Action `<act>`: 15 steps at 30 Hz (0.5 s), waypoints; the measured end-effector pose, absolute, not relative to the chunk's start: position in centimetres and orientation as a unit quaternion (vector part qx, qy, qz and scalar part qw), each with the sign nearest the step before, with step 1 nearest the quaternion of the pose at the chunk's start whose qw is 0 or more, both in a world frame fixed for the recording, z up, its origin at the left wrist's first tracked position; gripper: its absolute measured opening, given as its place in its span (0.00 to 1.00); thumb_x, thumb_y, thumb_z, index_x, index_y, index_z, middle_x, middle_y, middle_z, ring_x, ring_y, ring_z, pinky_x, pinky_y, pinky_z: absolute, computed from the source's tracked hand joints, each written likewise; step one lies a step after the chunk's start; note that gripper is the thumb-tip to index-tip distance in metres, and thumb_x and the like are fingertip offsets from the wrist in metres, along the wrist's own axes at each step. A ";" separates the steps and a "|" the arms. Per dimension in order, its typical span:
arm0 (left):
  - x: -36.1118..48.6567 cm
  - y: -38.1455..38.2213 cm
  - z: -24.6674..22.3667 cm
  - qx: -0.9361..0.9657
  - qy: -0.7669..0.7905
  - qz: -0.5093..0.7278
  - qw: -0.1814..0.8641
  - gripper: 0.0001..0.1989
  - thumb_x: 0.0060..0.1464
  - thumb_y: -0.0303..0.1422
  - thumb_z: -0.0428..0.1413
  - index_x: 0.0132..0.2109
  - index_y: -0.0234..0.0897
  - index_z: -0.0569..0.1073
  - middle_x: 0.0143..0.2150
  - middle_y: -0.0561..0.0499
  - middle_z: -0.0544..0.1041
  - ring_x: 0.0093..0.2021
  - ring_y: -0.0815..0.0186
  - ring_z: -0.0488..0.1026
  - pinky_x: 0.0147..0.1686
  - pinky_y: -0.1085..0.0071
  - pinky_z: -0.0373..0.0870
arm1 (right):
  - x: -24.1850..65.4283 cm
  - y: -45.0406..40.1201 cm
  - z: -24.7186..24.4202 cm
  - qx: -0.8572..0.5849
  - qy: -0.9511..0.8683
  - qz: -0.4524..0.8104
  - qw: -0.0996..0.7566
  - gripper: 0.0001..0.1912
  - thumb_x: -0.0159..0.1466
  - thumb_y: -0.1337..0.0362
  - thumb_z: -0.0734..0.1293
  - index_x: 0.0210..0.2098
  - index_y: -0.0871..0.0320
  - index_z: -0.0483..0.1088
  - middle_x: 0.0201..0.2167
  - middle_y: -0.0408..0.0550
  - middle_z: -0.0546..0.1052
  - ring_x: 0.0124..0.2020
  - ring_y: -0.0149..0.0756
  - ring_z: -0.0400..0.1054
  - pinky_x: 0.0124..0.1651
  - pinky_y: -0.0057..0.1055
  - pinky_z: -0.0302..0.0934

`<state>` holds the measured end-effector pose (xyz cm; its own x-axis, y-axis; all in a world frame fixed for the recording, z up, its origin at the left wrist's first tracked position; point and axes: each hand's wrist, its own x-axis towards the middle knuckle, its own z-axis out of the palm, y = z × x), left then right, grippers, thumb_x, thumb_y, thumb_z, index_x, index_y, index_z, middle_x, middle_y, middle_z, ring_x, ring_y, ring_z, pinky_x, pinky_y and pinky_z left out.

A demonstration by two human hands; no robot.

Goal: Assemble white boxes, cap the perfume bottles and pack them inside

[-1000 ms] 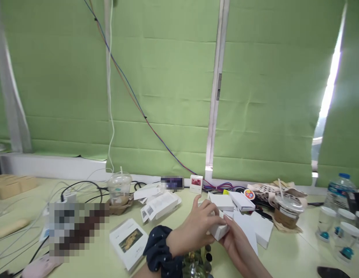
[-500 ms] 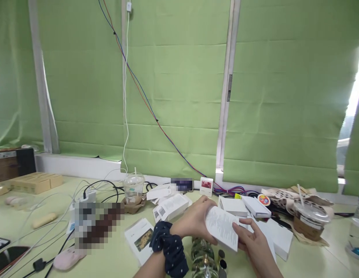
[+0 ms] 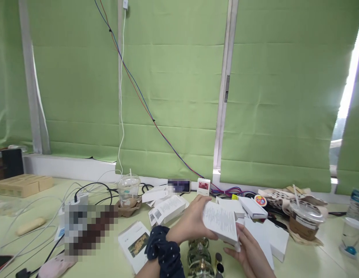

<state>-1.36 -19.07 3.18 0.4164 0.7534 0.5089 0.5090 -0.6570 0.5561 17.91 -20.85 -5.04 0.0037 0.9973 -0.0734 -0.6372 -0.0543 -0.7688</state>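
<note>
- Head view, nearest me: a row of clear, green-tinted glass pieces [image 3: 200, 259] with gold-coloured tops, small dark-topped round pieces [image 3: 219, 266] just beside.
- I see the printed white box [image 3: 220, 223] raised above the pale yellow-green table [image 3: 318, 256], near the glass row. It is boxy and tilted, fine grey text covers its upward face, and a small edge sticks out at its lower right corner.
- My left hand [image 3: 192, 221], a dark dotted scrunchie [image 3: 165, 251] at the wrist, holds it by the left side; my right hand [image 3: 250, 251] has narrowly bent fingers at the right end, though I can't tell how firmly they grip.
- Around them lie a picture-fronted box [image 3: 135, 245] on the left and plain white boxes [image 3: 276, 239] on the right.
- Further across: two lidded cups with straws, one clear [image 3: 128, 191], one brown-sleeved [image 3: 305, 220], tangled cables, and tan cartons [image 3: 24, 185] at far left.
- At the back, green blinds [image 3: 173, 85] cover the windows; red and blue wires [image 3: 138, 90] slant down across them, and daylight enters through a gap at right.
</note>
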 end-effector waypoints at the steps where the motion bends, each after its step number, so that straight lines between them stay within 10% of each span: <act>1: -1.1 -19.2 3.2 0.833 0.369 0.382 0.152 0.48 0.24 0.30 0.71 0.57 0.37 0.63 0.53 0.43 0.68 0.54 0.50 0.65 0.54 0.57 0.63 | 17.8 -20.9 -5.1 -0.327 -0.268 0.665 0.616 0.25 0.46 0.53 0.77 0.38 0.57 0.69 0.30 0.45 0.80 0.29 0.38 0.73 0.32 0.36 0.71; 10: 1.0 -20.1 2.3 0.765 0.432 0.400 0.262 0.53 0.26 0.21 0.67 0.62 0.38 0.55 0.53 0.43 0.62 0.53 0.52 0.65 0.53 0.56 0.65 | 17.7 -22.0 -3.6 -0.292 -0.271 0.648 0.649 0.35 0.41 0.60 0.80 0.46 0.51 0.66 0.35 0.44 0.81 0.31 0.38 0.74 0.35 0.39 0.69; 15: 1.4 -19.8 2.2 0.623 0.452 0.427 0.475 0.28 0.34 0.24 0.64 0.46 0.33 0.68 0.43 0.44 0.74 0.45 0.56 0.72 0.43 0.61 0.69 | 18.3 -21.5 -3.8 -0.291 -0.265 0.622 0.676 0.32 0.41 0.62 0.81 0.42 0.51 0.65 0.35 0.43 0.81 0.35 0.40 0.74 0.38 0.40 0.69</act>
